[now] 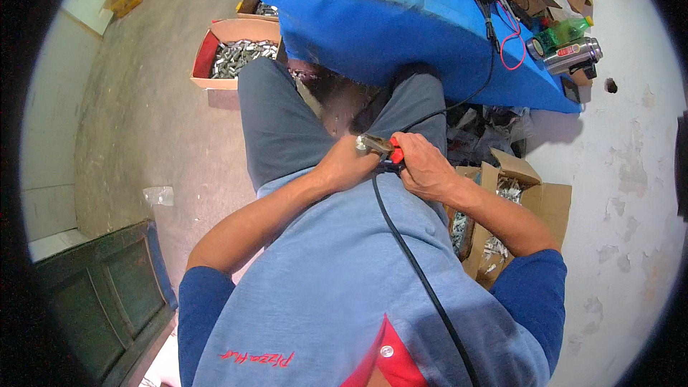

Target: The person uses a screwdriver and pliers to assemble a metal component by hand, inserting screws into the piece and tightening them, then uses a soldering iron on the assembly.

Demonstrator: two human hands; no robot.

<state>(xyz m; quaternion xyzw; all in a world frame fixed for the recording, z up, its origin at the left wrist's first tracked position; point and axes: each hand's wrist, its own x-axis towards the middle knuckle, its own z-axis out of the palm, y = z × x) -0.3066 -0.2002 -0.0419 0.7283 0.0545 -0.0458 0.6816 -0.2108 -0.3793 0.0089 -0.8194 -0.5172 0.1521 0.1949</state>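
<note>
Both hands meet over my lap, just in front of my waist. My right hand point(428, 166) is wrapped round the red grip of a metal hand tool point(378, 146) that looks like pliers. The tool's metal head points left, to my left hand point(345, 165). My left hand's fingers are closed at a small silver piece point(361, 142) by that head; its exact kind is too small to tell. A black cable point(412, 254) runs from beside the hands down across my shirt. The palms and the lower part of the tool are hidden.
Ahead stands a table under a blue cloth point(358, 21), with a thermos point(573, 56), green bottle point(571, 31) and wires. An orange carton point(201, 64) of small metal parts sits left; an open cardboard box point(552, 204) is right, by a wall. A green panel point(100, 294) stands lower left.
</note>
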